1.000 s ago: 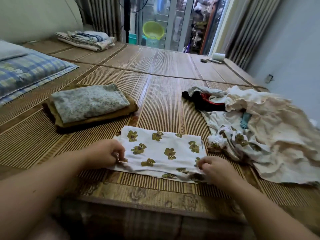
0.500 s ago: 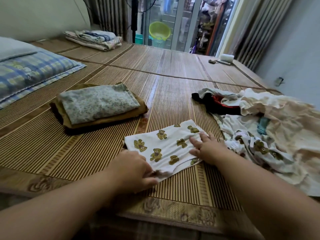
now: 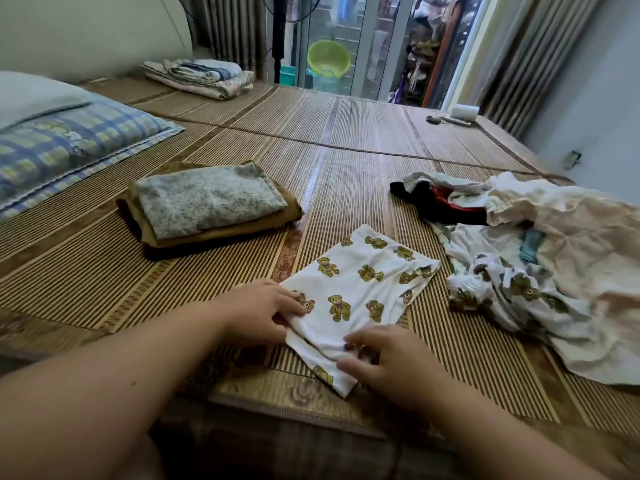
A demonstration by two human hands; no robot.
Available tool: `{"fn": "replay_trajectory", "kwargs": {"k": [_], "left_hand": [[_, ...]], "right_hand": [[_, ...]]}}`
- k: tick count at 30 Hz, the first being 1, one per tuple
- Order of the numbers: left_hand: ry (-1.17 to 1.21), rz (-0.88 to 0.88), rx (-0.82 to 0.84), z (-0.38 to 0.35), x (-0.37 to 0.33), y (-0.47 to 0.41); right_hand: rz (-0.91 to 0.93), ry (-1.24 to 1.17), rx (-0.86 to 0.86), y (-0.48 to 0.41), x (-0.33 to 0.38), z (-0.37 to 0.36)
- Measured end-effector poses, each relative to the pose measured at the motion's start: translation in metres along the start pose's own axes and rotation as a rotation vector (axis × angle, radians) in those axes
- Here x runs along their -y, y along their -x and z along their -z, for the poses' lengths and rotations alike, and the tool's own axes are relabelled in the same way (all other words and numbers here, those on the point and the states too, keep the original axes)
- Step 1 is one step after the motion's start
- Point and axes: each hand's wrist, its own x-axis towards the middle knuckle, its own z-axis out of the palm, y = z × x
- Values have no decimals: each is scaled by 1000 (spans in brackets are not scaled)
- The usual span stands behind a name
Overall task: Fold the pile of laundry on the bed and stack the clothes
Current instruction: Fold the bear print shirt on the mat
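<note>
Two grips hold the white bear-print cotton garment (image 3: 360, 289) lying on the striped bamboo bed mat (image 3: 346, 168) directly ahead of me, its long axis running away rightward: my left hand (image 3: 263, 310) pinches the left edge, my right hand (image 3: 384, 362), nearer me, pinches the near end.

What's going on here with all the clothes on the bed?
A person is folding laundry on the bed's woven mat. The left hand grips the left edge of a white bear-print garment, and the right hand pinches its near edge. A folded stack of two pieces sits to the left, and a heap of unfolded clothes lies on the right.
</note>
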Motion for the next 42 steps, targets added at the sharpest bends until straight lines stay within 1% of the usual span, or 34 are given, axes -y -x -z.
{"fn": "replay_trajectory", "kwargs": {"k": [3,5,7,9,10,11,13,14,16,17,18,20,22,23,25,28,30,31,32,34,35,37,38,39,41,42], "left_hand": [[2,23,-38,-3,1,4],[18,37,-101,-8,4,5],[-14,33,-201,-12,5,7],[-95,7,-292,-15,3,9],[-145,-16,-321,-17,0,10],[-194,-36,-338,-18,-2,10],[-265,-51,-378,-17,-6,11],[-262,-51,-407,-15,-10,13],[-135,-48,-411,-8,-19,17],[-10,-40,-377,-5,-24,19],[159,-29,-319,-2,-29,21],[597,-15,-235,4,-39,24],[955,4,-263,11,-42,19],[1070,28,-293,13,-43,14],[1179,98,-375,18,-47,0],[1266,210,-501,16,-44,-29],[1244,277,-583,12,-40,-47],[1162,310,-613,10,-38,-52],[1032,347,-621,8,-36,-54],[739,432,-585,2,-28,-57],[633,477,-535,0,-23,-57],[469,566,-370,-1,-19,-59],[376,591,-290,-2,-20,-62],[292,586,-254,-4,-22,-65],[248,549,-268,-6,-28,-71],[290,532,-301,-5,-32,-72]], "right_hand": [[36,291,121,3,10,-6],[65,440,110,2,12,-14],[111,516,41,2,10,-22],[149,488,-22,3,5,-23],[140,442,-45,3,3,-20],[99,360,-69,3,1,-16],[-58,125,-101,1,-6,-5],[-139,-3,-95,0,-11,2],[-229,-249,-28,2,-21,17],[-239,-361,29,5,-25,26],[-238,-452,91,8,-29,34],[-217,-607,209,15,-35,49],[-203,-782,247,15,-42,63],[-205,-871,221,11,-45,68],[-251,-1004,106,-3,-48,74],[-370,-1095,-141,-34,-55,70],[-443,-1196,-298,-57,-63,60],[-484,-1155,-369,-66,-68,53],[-530,-1019,-415,-72,-73,47],[-603,-666,-432,-78,-77,38],[-625,-533,-400,-80,-78,34],[-639,-391,-263,-83,-74,29],[-645,-320,-183,-84,-71,26],[-644,-230,-125,-85,-68,23],[-602,-116,-110,-86,-63,18],[-579,-137,-136,-86,-62,17]]}}
